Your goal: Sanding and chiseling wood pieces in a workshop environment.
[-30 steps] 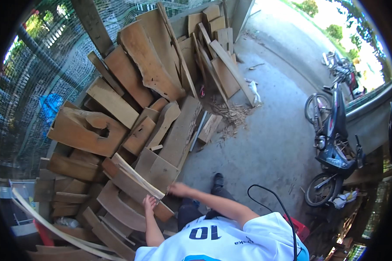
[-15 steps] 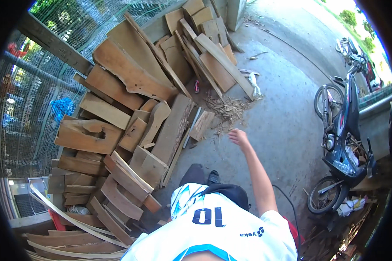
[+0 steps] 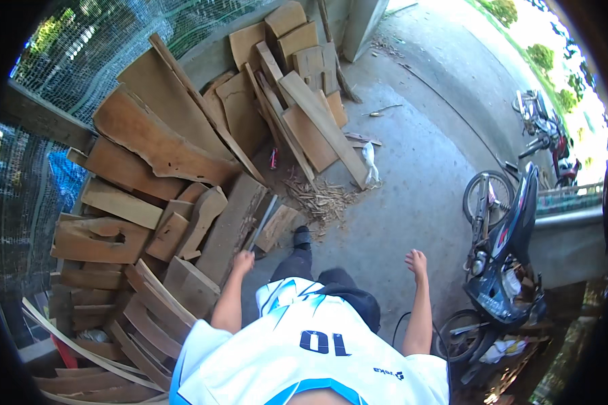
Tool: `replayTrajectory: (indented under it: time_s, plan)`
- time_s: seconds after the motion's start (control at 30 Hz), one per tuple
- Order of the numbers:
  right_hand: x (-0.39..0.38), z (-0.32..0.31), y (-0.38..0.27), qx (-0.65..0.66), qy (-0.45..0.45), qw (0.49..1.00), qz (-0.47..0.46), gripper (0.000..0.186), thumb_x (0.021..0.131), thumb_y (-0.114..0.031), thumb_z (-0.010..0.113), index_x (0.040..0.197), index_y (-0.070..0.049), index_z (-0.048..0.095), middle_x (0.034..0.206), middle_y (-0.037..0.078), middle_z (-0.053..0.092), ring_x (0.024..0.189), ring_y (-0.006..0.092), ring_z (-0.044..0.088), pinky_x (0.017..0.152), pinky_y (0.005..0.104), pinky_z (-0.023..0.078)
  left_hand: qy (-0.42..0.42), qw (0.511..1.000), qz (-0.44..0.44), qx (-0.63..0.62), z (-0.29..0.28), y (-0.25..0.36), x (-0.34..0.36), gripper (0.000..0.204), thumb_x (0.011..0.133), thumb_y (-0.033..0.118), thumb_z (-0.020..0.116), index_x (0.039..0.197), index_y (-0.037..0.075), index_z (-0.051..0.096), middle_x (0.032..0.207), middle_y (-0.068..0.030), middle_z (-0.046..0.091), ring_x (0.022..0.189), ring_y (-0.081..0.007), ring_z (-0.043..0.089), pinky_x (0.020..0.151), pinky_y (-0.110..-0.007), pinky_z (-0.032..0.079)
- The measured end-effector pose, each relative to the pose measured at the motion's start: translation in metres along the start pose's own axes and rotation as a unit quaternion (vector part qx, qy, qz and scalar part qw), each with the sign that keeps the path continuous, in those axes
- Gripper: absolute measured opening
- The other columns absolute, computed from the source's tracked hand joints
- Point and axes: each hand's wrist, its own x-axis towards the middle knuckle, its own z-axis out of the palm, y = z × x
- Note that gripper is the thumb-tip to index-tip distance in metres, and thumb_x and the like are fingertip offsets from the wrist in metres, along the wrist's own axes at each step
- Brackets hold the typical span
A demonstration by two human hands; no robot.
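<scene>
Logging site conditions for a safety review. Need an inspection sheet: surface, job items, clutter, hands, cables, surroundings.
Surface: grey floor, scraps on part of it.
Job items: wooden boards, leaning and stacked at left and upper centre; slim grey strip beside them.
Clutter: heap of wood scraps; white bag by a leaning plank.
Left hand: at the strip's near end; grip can't be told.
Right hand: above the floor, nothing seen in it.
Cables: black cable near the right forearm.
Surroundings: mesh screen behind boards; motorbike at right.
</scene>
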Motion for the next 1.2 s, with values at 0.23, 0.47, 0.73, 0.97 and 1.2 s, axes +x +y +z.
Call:
replayTrajectory:
  time_s: [0.23,0.47,0.73,0.97,1.2]
  plan:
    - [0.098,-0.05,0.026,-0.009,0.118,0.988,0.103,0.036,0.097,-0.038,0.049,0.123,-0.012,0.053,0.1,0.004,0.07,0.075,0.0134,0.066,0.061,0.0317,0.046,-0.07,0.989,0.087,-0.1,0.078,0.218,0.097,0.025,0.099,0.027,0.055,0.104,0.004,0.064,0.09,-0.0074,0.069,0.075,-0.0124,0.066,0.064,-0.026,0.051]
    - [0.233,0.058,-0.025,-0.26,-0.042,0.965,0.0,0.042,0.093,-0.034,0.058,0.119,-0.001,0.056,0.089,0.012,0.07,0.066,0.0186,0.068,0.06,0.0336,0.054,-0.096,0.995,-0.01,0.013,0.143,0.298,0.187,0.028,0.088,0.034,0.069,0.099,0.008,0.07,0.082,-0.0041,0.069,0.073,-0.0128,0.064,0.068,-0.031,0.051]
    - [0.408,0.326,-0.313,-0.326,-0.175,0.869,-0.329,0.091,0.08,-0.042,0.074,0.147,0.0,0.028,0.132,0.029,0.051,0.124,0.043,0.048,0.101,0.0472,0.043,0.115,0.963,0.125,0.21,0.153,0.36,0.399,0.061,0.076,0.021,0.079,0.126,0.0,0.051,0.124,-0.0215,0.052,0.117,-0.0348,0.053,0.1,-0.042,0.044]
    - [0.43,0.529,-0.529,-0.266,-0.125,0.829,-0.476,0.119,0.06,-0.044,0.087,0.154,-0.018,0.018,0.154,0.028,0.017,0.141,0.0454,0.024,0.113,0.0595,0.022,0.17,0.923,0.081,0.336,0.144,0.437,0.571,0.094,0.066,0.031,0.085,0.141,0.002,0.036,0.144,-0.0192,0.041,0.131,-0.0384,0.042,0.107,-0.049,0.038]
    - [0.466,0.572,-0.529,-0.252,-0.115,0.814,-0.51,0.111,0.052,-0.028,0.084,0.147,-0.019,0.029,0.139,0.034,0.027,0.13,0.0502,0.029,0.111,0.0594,0.022,0.178,0.913,0.065,0.361,0.194,0.446,0.597,0.06,0.078,0.032,0.071,0.128,0.005,0.048,0.126,-0.0166,0.053,0.125,-0.0362,0.047,0.105,-0.056,0.035]
